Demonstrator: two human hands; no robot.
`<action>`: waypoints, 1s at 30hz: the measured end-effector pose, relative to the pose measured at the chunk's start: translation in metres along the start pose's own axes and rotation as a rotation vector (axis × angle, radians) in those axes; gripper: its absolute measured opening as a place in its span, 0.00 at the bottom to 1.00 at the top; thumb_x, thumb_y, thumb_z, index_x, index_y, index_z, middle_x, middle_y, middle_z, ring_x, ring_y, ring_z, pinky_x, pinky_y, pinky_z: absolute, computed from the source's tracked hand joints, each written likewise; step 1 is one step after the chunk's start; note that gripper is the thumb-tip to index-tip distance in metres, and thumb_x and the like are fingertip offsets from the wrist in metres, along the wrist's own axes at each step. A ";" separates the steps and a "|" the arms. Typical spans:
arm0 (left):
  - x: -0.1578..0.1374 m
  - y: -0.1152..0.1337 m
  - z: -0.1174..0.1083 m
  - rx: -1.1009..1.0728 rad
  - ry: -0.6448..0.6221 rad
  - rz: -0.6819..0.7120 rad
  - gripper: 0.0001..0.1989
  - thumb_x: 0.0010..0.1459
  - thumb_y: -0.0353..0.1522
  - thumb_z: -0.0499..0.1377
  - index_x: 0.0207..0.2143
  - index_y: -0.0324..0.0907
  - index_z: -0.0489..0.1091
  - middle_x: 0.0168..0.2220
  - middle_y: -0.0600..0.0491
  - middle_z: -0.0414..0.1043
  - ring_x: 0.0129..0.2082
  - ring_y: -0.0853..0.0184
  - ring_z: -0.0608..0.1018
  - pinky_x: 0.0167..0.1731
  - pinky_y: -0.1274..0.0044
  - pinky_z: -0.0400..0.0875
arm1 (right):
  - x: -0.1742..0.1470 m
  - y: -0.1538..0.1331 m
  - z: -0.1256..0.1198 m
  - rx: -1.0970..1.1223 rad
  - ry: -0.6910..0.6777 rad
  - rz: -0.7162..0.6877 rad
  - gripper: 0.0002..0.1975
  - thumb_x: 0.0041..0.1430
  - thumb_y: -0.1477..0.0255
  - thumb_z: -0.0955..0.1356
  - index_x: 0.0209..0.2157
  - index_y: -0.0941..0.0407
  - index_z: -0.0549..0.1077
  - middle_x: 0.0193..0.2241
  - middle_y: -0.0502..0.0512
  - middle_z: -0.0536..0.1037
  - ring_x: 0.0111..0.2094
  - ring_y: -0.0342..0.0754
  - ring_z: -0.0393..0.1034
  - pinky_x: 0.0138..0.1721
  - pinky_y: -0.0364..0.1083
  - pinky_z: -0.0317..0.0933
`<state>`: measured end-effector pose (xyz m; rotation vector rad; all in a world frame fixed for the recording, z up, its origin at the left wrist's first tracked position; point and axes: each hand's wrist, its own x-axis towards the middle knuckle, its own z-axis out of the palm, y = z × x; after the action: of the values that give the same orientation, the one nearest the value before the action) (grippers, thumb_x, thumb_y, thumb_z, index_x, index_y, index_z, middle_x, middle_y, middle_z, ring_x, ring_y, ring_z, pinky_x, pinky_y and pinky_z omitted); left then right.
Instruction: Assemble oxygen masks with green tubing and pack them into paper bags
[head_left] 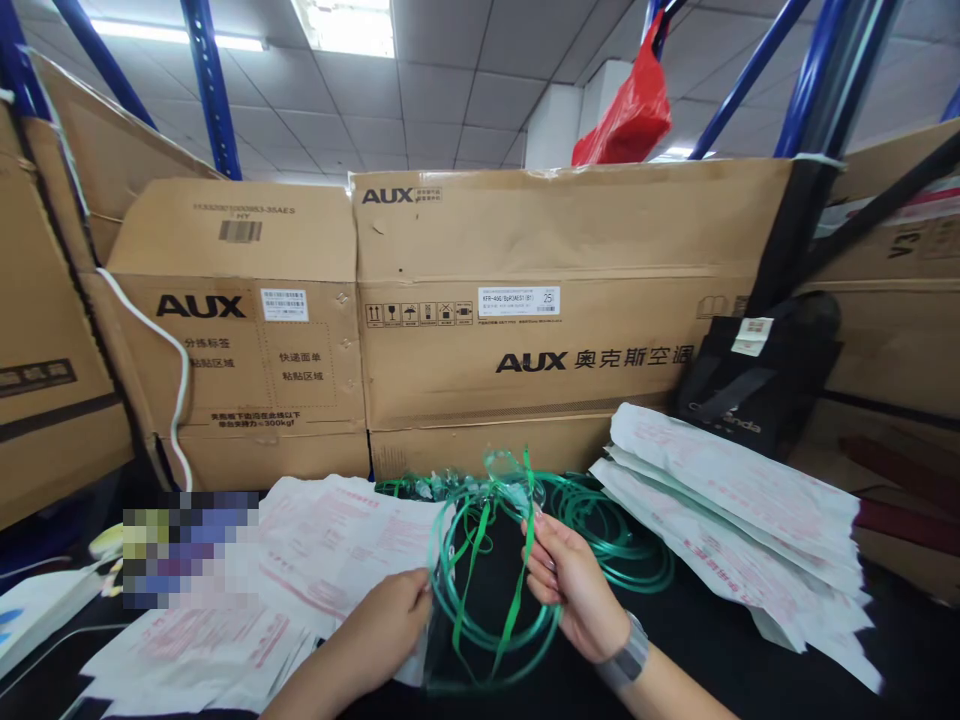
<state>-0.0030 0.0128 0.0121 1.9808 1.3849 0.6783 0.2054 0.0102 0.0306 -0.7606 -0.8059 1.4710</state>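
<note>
A coil of clear green tubing (491, 632) with a flat green strap (474, 570) hangs upright in front of me, and a clear soft plastic piece (510, 490) sits at its top. My right hand (562, 580) is closed round the coil's right side, thumb against the strap. On the left, my left hand (394, 625) pinches near the coil's edge, where a clear plastic film (429, 640) shows. Whether the coil lies inside that film I cannot tell. Behind my right hand, more coiled green tubing (622, 560) lies on the black table (660, 660).
Printed white paper packets (337, 540) spread at the left, and a stack of similar packets (742, 520) lies at the right. AUX cardboard boxes (570, 380) wall off the back. A black bag (757, 390) stands at the right, a red plastic bag (626, 105) hangs above.
</note>
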 end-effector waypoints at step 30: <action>0.016 -0.009 0.021 -0.622 0.054 -0.178 0.12 0.44 0.38 0.51 0.16 0.44 0.51 0.15 0.63 0.47 0.16 0.73 0.57 0.18 0.81 0.54 | 0.015 0.022 -0.015 -0.167 0.252 0.027 0.23 0.37 0.54 0.69 0.20 0.56 0.57 0.09 0.36 0.51 0.10 0.31 0.38 0.09 0.34 0.34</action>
<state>0.0109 0.0260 -0.0079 1.3440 1.1747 0.9459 0.2056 0.0256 0.0038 -1.0634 -0.7332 1.3096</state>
